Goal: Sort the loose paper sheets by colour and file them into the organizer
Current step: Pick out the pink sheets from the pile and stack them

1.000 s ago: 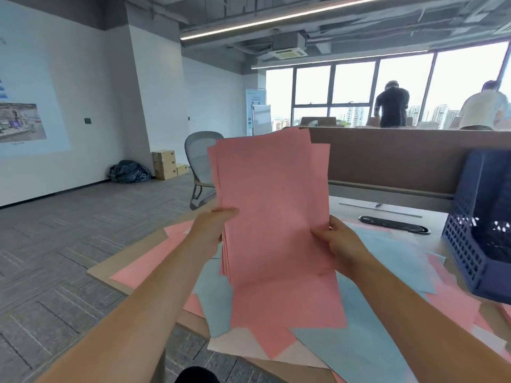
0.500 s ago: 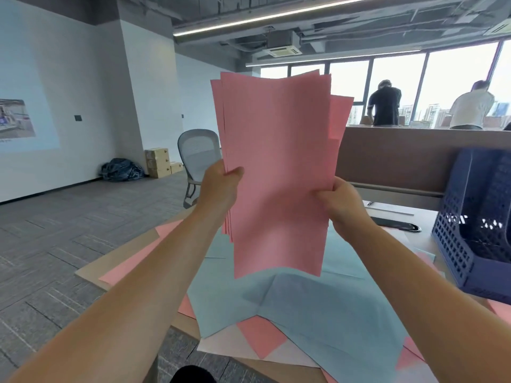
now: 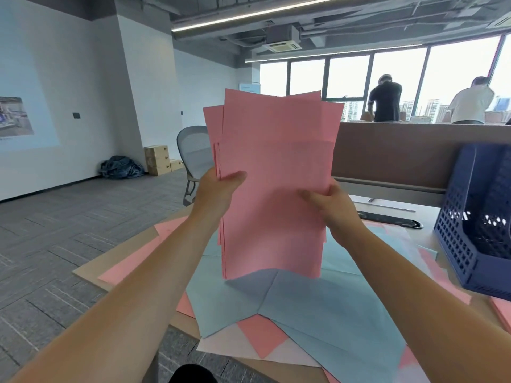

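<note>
A stack of pink paper sheets (image 3: 273,150) stands upright in front of me, its lower edge touching the blue sheets (image 3: 290,308) spread on the desk. My left hand (image 3: 218,189) grips the stack's left edge, thumb across the front. On the right edge, my right hand (image 3: 329,203) holds it with the thumb on the front. More pink sheets (image 3: 130,261) and white sheets (image 3: 229,344) lie loose under the blue ones. The dark blue plastic organizer (image 3: 475,217) stands at the desk's right side.
The wooden desk (image 3: 110,261) ends close on the left, with grey carpet beyond. A brown partition (image 3: 392,153) runs behind the desk, and a black cable slot (image 3: 387,218) lies before it. A grey office chair (image 3: 193,158) stands beyond the desk. Two people stand at the windows.
The pink stack was lifted off the desk and has now come back down, its lower edge meeting the blue sheets. My right thumb has moved onto the stack's front.
</note>
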`<action>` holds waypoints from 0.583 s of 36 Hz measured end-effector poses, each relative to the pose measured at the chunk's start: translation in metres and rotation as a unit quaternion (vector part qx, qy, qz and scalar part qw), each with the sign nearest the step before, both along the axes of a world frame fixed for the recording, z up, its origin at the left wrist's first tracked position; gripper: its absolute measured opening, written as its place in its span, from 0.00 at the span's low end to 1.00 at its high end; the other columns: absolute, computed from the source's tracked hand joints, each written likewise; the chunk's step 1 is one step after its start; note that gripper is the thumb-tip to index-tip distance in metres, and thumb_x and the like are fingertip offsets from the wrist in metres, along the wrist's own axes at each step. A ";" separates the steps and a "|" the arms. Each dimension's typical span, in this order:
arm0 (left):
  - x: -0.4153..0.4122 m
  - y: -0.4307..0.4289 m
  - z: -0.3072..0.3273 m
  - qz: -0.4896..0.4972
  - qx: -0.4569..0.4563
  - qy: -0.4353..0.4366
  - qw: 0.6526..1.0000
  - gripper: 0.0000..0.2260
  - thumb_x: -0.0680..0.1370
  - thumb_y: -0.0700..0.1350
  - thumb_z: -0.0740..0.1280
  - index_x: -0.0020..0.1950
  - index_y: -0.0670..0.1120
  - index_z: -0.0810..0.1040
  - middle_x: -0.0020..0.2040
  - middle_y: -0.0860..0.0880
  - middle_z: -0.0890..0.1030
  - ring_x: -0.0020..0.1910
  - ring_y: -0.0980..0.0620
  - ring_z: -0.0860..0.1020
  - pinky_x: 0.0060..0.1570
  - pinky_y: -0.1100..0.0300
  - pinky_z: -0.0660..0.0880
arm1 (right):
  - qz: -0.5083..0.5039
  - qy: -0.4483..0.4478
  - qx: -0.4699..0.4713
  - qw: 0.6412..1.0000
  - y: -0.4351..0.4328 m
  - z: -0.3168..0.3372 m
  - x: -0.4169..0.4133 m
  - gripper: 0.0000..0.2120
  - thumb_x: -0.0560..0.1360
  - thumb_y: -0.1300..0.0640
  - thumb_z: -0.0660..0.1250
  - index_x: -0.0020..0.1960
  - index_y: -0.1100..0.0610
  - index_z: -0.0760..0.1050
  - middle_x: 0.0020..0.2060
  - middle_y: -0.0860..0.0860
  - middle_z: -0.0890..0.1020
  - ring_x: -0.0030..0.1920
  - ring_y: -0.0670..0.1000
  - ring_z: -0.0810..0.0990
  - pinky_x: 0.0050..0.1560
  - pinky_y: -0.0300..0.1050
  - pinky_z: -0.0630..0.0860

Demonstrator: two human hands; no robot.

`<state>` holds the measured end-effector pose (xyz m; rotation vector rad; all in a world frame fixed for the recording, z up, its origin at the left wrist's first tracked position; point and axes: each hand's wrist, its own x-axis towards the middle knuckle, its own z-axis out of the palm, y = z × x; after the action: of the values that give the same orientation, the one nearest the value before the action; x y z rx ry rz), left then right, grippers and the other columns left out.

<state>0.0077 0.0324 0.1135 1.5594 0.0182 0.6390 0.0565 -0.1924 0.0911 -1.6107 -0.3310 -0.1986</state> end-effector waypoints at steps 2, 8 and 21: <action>0.002 0.001 -0.002 -0.006 -0.003 -0.003 1.000 0.15 0.73 0.48 0.74 0.59 0.49 0.81 0.52 0.52 0.85 0.54 0.53 0.82 0.63 0.49 0.76 | 0.003 -0.004 -0.010 1.000 -0.001 -0.001 -0.002 0.09 0.71 0.53 0.76 0.49 0.45 0.80 0.47 0.44 0.86 0.49 0.48 0.84 0.52 0.47 0.80; 0.002 0.009 -0.009 -0.030 -0.012 0.014 0.999 0.28 0.64 0.60 0.77 0.60 0.51 0.80 0.54 0.54 0.85 0.56 0.53 0.82 0.63 0.47 0.75 | -0.001 0.012 -0.019 1.000 -0.002 -0.007 -0.002 0.17 0.66 0.43 0.79 0.49 0.52 0.84 0.44 0.46 0.87 0.47 0.49 0.85 0.49 0.46 0.81; 0.017 0.007 -0.023 -0.031 -0.011 0.028 0.999 0.15 0.73 0.49 0.75 0.58 0.48 0.81 0.53 0.53 0.85 0.55 0.54 0.82 0.65 0.49 0.74 | -0.005 0.033 -0.034 0.999 0.010 -0.002 0.006 0.09 0.75 0.51 0.72 0.53 0.53 0.83 0.47 0.48 0.86 0.48 0.51 0.85 0.51 0.47 0.81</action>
<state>0.0245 0.0393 0.0901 1.5496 0.0184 0.5448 0.0625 -0.1824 0.0889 -1.6823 -0.2828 -0.1427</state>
